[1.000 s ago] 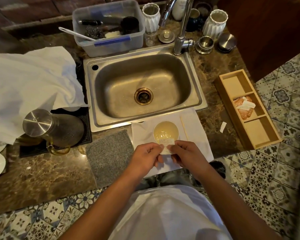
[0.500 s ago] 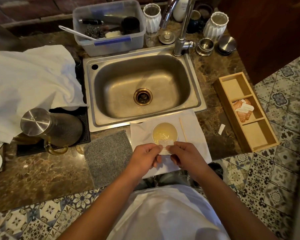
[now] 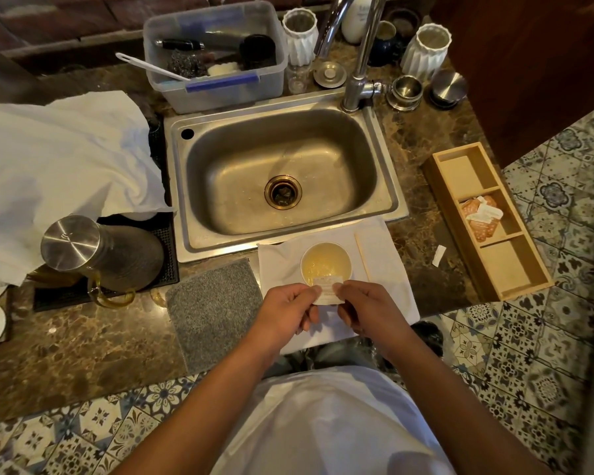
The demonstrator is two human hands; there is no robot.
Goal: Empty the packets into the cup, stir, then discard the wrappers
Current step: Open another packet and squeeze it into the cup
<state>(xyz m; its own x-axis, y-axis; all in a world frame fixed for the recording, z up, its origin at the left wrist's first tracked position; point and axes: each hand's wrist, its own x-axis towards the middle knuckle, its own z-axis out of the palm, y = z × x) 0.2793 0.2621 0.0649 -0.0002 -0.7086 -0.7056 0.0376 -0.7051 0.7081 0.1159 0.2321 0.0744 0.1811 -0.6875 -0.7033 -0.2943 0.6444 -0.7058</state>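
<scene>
Over the cup (image 3: 326, 265) of pale liquid, both hands pinch a packet (image 3: 329, 290)

Views: one, head-worn, wide-angle (no second view to overlap).
Position: above the front edge of the brown marble counter (image 3: 83, 341).
Direction: forward and steeply down.
Nearness: close over the forearms and white shirt (image 3: 326, 423); rectangular steel sink (image 3: 282, 173) mid-frame; patterned floor tiles (image 3: 528, 354) below.
</scene>
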